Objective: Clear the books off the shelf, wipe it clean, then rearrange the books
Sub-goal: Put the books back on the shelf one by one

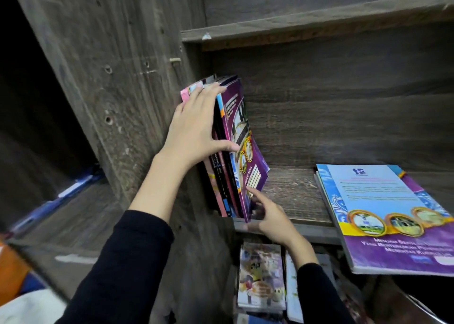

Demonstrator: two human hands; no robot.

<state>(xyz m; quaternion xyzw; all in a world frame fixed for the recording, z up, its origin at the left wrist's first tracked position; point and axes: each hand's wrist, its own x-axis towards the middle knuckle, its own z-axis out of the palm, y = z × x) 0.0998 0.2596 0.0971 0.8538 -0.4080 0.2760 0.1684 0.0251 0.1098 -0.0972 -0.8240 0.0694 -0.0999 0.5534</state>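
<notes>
Two black sleeves (118, 269) fill the bottom of the view, bare wrists running up from them to a row of upright books (224, 176). That row stands at the left end of the wooden shelf (294, 196), tight against the side panel (122, 78), with pink, black, red and blue spines facing out and leaning a little rightward.

The outermost, on the row's right, is a purple book (242, 117) with a blue strip along its spine edge, round gold-rimmed pictures and a yellow lined box on the cover. Its lower half bows away from the rest.

The left hand (196, 124) lies flat over the row's spines, fingers straight up to the top edges and thumb stretched onto the purple cover: spread and pressing, not clenched. The right hand (270, 215) is at the row's foot, with its index finger laid on the purple book's cover. Its other fingers and thumb curl round the bottom corner, pinching it at the shelf's front edge.

Right of the row, past bare board, a flat stack (393, 213) of books lies cover up. The top cover is pale blue above and purple below with white lettering, and the stack juts over the front edge. Below the row, more books (260, 274) lie on a lower level. Left of the row, beyond the panel, blue items (61, 196) sit blurred.
</notes>
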